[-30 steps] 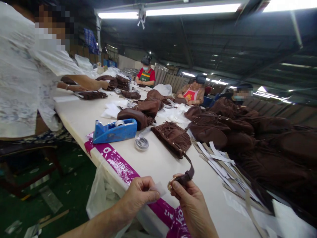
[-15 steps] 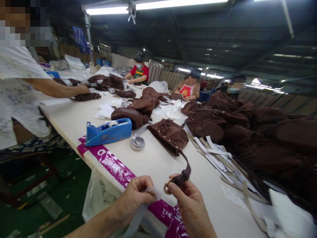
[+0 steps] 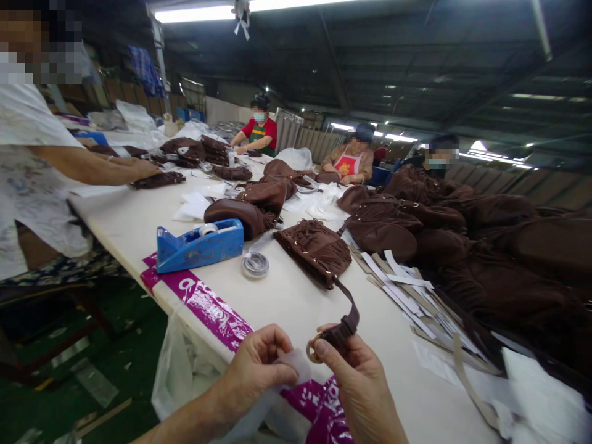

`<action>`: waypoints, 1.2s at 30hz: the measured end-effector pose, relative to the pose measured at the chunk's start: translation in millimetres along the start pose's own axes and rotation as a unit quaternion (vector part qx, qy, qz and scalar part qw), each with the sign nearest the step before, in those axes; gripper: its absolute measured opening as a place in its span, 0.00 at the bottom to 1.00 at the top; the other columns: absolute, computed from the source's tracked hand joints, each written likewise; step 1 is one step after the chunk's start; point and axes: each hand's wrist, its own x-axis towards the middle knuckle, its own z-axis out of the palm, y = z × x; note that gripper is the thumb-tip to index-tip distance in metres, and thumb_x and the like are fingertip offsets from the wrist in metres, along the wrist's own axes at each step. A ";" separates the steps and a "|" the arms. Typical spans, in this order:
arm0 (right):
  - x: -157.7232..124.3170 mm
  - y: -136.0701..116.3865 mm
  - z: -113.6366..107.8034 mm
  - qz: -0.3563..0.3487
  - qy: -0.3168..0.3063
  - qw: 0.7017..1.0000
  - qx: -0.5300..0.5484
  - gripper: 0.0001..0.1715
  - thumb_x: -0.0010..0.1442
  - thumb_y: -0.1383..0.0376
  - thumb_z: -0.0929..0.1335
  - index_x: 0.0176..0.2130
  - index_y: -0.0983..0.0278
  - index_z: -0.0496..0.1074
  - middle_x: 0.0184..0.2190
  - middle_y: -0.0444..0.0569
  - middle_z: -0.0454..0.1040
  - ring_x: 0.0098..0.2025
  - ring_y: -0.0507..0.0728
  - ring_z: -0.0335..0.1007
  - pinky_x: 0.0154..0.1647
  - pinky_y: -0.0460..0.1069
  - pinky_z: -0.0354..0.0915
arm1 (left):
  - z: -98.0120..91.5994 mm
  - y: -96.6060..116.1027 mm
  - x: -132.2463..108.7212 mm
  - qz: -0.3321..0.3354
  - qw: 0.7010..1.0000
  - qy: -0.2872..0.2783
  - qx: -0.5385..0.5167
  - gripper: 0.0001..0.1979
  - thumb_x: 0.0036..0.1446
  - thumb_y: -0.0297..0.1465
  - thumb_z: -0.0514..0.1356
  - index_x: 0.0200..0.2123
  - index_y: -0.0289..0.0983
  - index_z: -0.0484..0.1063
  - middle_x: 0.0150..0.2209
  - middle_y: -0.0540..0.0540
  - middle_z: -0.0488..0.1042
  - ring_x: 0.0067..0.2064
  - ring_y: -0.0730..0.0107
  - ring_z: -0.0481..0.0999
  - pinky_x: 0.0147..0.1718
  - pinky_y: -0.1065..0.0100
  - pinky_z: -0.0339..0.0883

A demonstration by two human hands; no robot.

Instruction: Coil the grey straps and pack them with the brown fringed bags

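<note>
Between thumb and fingers, my left hand [image 3: 266, 364] pinches a thin translucent white strip [image 3: 296, 365], its upper end close to the buckle. My right hand [image 3: 358, 376] grips the brown strap [image 3: 341, 332] just behind a gold-coloured ring buckle [image 3: 314, 348], which sticks out toward the left hand. From there the strap curves up to a brown fringed bag [image 3: 317, 251] lying on the table. Whether the white strip touches the buckle, I cannot tell.
A blue tape dispenser [image 3: 200, 245] and a clear coiled roll [image 3: 254, 265] stand on the white table [image 3: 259, 302]. Brown bags [image 3: 518, 259] pile up at right, beside paper strips [image 3: 411, 296]. A co-worker's arm [image 3: 87, 165] reaches in at left; several people work behind.
My left hand has shifted slightly right, bringing the white strip's end nearer the buckle. The right hand keeps its hold on the strap. The co-worker's arm at left has moved a little.
</note>
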 end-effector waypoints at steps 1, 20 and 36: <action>-0.1 -0.4 0.5 0.002 -0.005 1.000 -0.003 0.21 0.42 0.57 0.78 0.34 0.65 0.75 0.26 0.46 0.76 0.29 0.54 0.70 0.34 0.48 0.67 | -0.2 -0.2 0.0 -0.001 1.000 0.000 -0.001 0.12 0.34 0.22 0.66 0.25 0.35 0.66 0.20 0.55 0.68 0.22 0.79 0.63 0.23 0.75 0.54; 4.0 3.4 1.9 -0.001 0.015 0.996 -0.088 0.24 0.37 0.54 0.79 0.33 0.65 0.77 0.30 0.49 0.78 0.35 0.59 0.71 0.39 0.52 0.66 | 7.2 -1.0 1.6 0.006 1.000 0.023 0.007 0.12 0.37 0.24 0.65 0.26 0.35 0.65 0.19 0.55 0.67 0.21 0.80 0.63 0.21 0.76 0.52; 6.9 -0.2 -7.3 0.084 -0.056 0.994 -0.036 0.30 0.47 0.43 0.73 0.36 0.66 0.78 0.32 0.51 0.77 0.35 0.57 0.70 0.37 0.49 0.65 | 16.7 -11.0 10.3 -0.048 0.996 0.034 -0.069 0.21 0.33 0.38 0.74 0.24 0.33 0.68 0.21 0.48 0.73 0.21 0.74 0.70 0.23 0.73 0.60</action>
